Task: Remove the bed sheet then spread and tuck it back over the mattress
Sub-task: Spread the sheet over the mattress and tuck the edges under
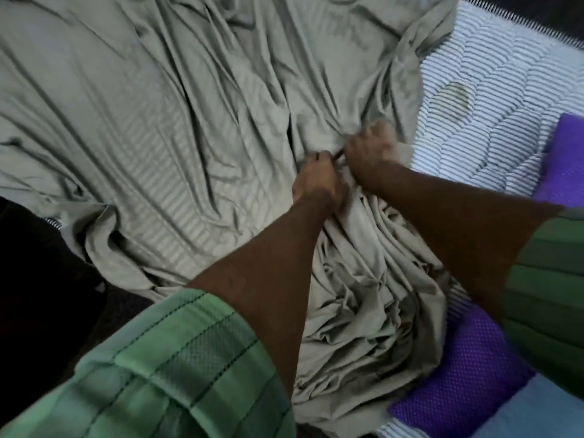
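The bed sheet [164,128], a pale grey-green cloth with a faint woven stripe, lay crumpled over most of the mattress [493,99], its folds running toward the middle where I held it. My left hand [316,178] had its fingers [319,158] curled into a bunch of the cloth, and my right hand [369,150], just beside it and slightly blurred, gripped the sheet too, knuckles up. Below my hands the sheet gathered into a thick rumpled heap that spilled toward me, over the near edge of the bed. To the right the mattress lay bare, a quilted top with thin dark and white stripes and a yellowish stain [455,98] on it. A purple mesh panel [458,374] ran along its near right side, touching the heap. My rolled green checked sleeves [177,368] filled the lower corners. To the left of the bed everything was dark.
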`<action>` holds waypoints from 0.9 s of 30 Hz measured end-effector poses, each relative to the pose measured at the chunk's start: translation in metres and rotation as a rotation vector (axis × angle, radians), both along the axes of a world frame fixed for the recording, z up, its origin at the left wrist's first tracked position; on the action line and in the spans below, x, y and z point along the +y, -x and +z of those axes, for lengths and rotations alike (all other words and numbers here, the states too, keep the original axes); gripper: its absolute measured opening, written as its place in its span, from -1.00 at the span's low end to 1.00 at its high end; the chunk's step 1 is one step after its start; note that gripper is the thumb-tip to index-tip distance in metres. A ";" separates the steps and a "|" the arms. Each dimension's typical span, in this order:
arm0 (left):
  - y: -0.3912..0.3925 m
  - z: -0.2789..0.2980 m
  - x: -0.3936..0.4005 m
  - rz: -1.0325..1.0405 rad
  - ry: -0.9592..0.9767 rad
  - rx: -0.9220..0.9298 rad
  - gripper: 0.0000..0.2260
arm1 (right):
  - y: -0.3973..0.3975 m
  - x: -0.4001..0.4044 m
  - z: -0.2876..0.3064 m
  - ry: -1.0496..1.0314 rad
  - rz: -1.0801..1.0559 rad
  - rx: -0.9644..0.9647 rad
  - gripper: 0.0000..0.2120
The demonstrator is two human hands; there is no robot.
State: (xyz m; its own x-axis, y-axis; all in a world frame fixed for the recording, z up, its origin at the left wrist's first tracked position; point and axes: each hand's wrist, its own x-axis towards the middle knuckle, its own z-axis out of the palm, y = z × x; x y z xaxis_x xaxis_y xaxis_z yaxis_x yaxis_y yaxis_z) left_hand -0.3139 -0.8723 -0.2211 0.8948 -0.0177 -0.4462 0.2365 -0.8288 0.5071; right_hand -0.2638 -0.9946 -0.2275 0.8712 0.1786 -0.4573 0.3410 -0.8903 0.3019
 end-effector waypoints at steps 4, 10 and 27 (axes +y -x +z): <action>-0.012 -0.011 -0.012 -0.022 0.124 -0.073 -0.60 | -0.007 -0.101 -0.006 0.071 -0.257 0.114 -0.74; -0.042 -0.011 -0.050 -0.031 0.131 -0.107 -0.59 | -0.037 -0.083 0.022 -0.101 -0.284 0.073 -0.54; -0.069 -0.015 -0.068 -0.283 0.142 -0.119 -0.54 | -0.062 -0.170 0.003 -0.112 -0.419 0.026 -0.67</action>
